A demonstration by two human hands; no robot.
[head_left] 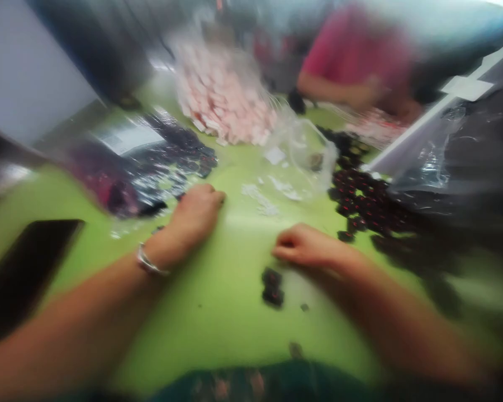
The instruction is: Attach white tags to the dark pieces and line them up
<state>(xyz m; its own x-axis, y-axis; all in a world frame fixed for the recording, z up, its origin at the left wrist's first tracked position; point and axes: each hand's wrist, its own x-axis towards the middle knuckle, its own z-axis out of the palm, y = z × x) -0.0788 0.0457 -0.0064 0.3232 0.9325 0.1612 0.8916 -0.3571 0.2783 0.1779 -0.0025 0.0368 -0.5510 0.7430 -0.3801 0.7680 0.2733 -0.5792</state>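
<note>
My left hand (199,215), with a silver bracelet on its wrist, rests on the green tabletop (230,268) with its fingers curled in. It is beside a clear bag of small dark pieces (174,153); anything inside its fingers is hidden. My right hand (304,245) is closed too, thumb and fingers together, and blur hides whether they pinch something. Just below its fingertips lies a small cluster of dark pieces (272,287) with reddish spots. Small white bits (260,198) are scattered between and beyond the hands.
A bag of pale pink pieces (226,95) stands at the back, beside an opened clear bag (314,151). Many dark pieces (360,201) are heaped at right, near a grey plastic-covered container (456,151). A dark flat object (29,268) lies left. A person in pink (356,56) works opposite.
</note>
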